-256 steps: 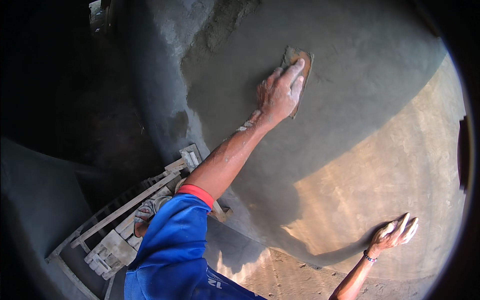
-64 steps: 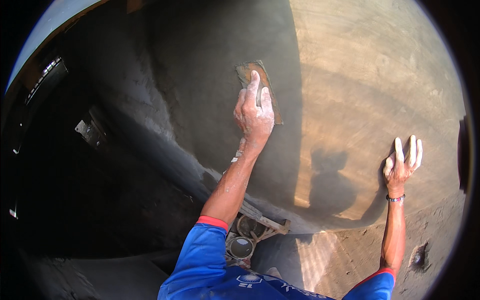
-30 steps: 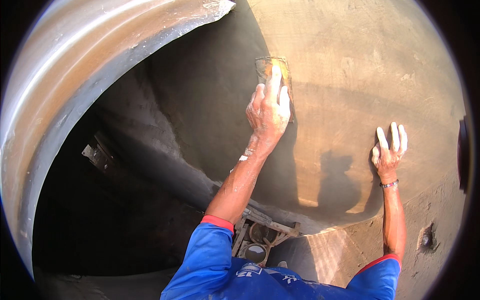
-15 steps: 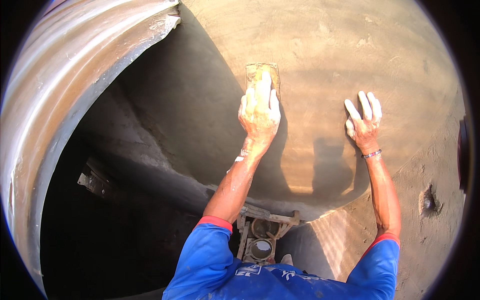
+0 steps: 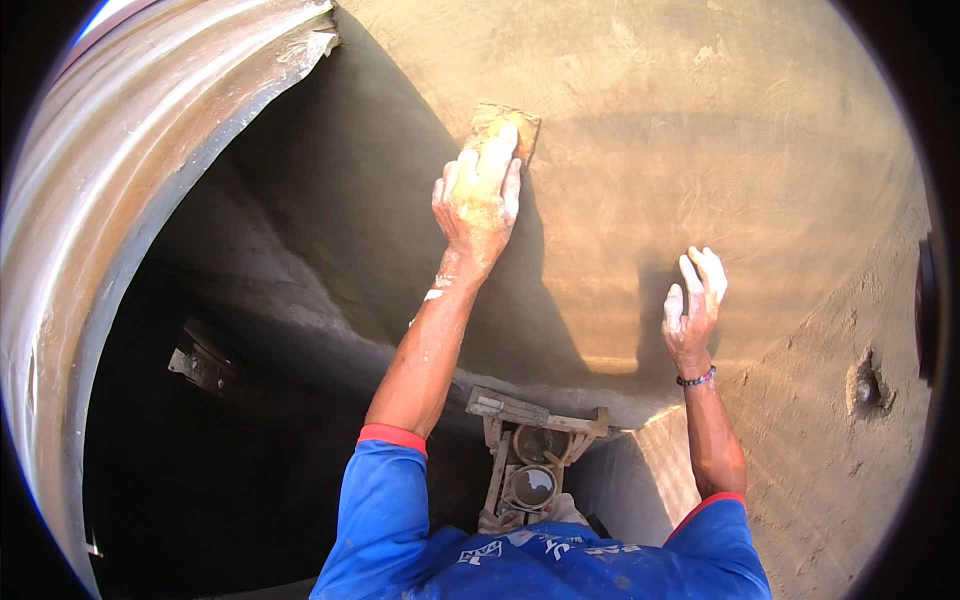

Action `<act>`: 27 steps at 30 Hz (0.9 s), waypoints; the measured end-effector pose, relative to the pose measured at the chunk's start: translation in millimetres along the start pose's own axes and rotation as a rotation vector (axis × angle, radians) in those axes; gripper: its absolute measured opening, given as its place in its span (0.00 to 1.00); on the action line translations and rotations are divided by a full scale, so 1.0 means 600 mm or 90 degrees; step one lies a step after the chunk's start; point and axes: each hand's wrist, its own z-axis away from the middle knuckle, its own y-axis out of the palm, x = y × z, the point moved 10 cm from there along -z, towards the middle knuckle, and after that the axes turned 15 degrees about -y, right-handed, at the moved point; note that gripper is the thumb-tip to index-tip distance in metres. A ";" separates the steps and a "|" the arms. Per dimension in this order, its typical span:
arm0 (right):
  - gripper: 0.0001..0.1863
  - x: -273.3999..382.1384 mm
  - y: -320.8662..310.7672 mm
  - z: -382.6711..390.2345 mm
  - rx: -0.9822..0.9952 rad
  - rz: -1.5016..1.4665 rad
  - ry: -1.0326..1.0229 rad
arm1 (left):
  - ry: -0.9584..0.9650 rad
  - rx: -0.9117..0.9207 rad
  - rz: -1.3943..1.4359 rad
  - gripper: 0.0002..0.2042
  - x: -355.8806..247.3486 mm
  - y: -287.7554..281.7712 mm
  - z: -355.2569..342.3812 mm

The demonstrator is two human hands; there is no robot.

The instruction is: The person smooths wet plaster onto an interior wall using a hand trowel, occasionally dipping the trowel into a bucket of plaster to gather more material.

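My left hand, whitened with plaster dust, reaches up and presses a yellowish rectangular sponge against the smooth plastered wall. Its fingers lie over the sponge, which is tilted and partly covered by them. Lower and to the right is my right hand, holding nothing, its whitened fingers apart and slightly bent. A beaded bracelet circles that wrist. The hand casts a shadow on the wall beside it; whether its fingertips touch the plaster, I cannot tell.
Ribbed metal sheeting curves along the left above a dark space. Below me stands a wooden frame with round containers, one a bucket holding liquid. At the right, rougher wall has a hole.
My left hand has moved left and slightly up with the sponge, which has tilted. My right hand has come down and left, its fingers more bent.
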 end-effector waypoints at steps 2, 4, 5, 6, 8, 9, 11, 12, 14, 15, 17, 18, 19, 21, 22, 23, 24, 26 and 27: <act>0.24 0.016 0.010 0.082 0.078 -0.042 0.095 | -0.159 -0.004 0.052 0.20 0.062 -0.015 -0.012; 0.24 0.029 0.008 0.196 0.156 -0.098 0.209 | -0.229 -0.009 0.088 0.20 0.109 -0.036 -0.011; 0.24 0.028 -0.001 0.267 0.198 -0.105 0.259 | -0.213 -0.046 0.108 0.19 0.121 -0.039 -0.005; 0.24 0.030 -0.017 0.344 0.242 -0.109 0.313 | -0.199 -0.079 0.130 0.19 0.128 -0.032 0.008; 0.24 0.041 -0.046 0.493 0.324 -0.110 0.474 | -0.230 -0.062 0.177 0.19 0.110 0.000 0.056; 0.24 0.057 -0.056 0.552 0.353 -0.133 0.539 | -0.236 -0.019 0.162 0.20 0.091 0.025 0.095; 0.23 0.098 -0.063 0.637 0.388 -0.180 0.608 | -0.181 0.028 0.138 0.20 0.068 0.075 0.204; 0.23 0.119 -0.056 0.661 0.396 -0.203 0.614 | -0.121 0.046 0.101 0.20 0.057 0.098 0.267; 0.22 0.152 -0.029 0.688 0.442 -0.235 0.601 | -0.085 0.124 0.067 0.19 0.073 0.146 0.398; 0.21 0.173 -0.013 0.700 0.486 -0.267 0.594 | -0.073 0.151 0.037 0.18 0.095 0.166 0.458; 0.22 0.187 0.001 0.702 0.510 -0.288 0.555 | -0.068 0.155 0.011 0.18 0.128 0.179 0.508; 0.23 0.189 0.002 0.696 0.538 -0.308 0.515 | -0.071 0.149 0.004 0.19 0.130 0.175 0.503; 0.22 0.184 -0.004 0.685 0.515 -0.300 0.488 | -0.096 0.110 0.020 0.20 0.140 0.168 0.490; 0.21 0.160 -0.034 0.699 0.531 -0.272 0.530 | -0.158 0.028 0.056 0.22 0.143 0.144 0.414; 0.21 0.155 -0.046 0.711 0.541 -0.265 0.573 | -0.189 -0.013 0.073 0.23 0.140 0.129 0.375; 0.21 0.148 -0.063 0.717 0.570 -0.271 0.666 | -0.232 -0.018 0.097 0.22 0.130 0.124 0.339; 0.21 0.144 -0.079 0.726 0.569 -0.264 0.673 | -0.273 -0.023 0.125 0.22 0.114 0.114 0.305; 0.22 0.131 -0.107 0.743 0.540 -0.212 0.669 | -0.187 0.011 0.121 0.22 0.021 0.114 0.281; 0.22 0.133 -0.113 0.757 0.555 -0.177 0.665 | -0.158 0.040 0.106 0.21 -0.009 0.133 0.307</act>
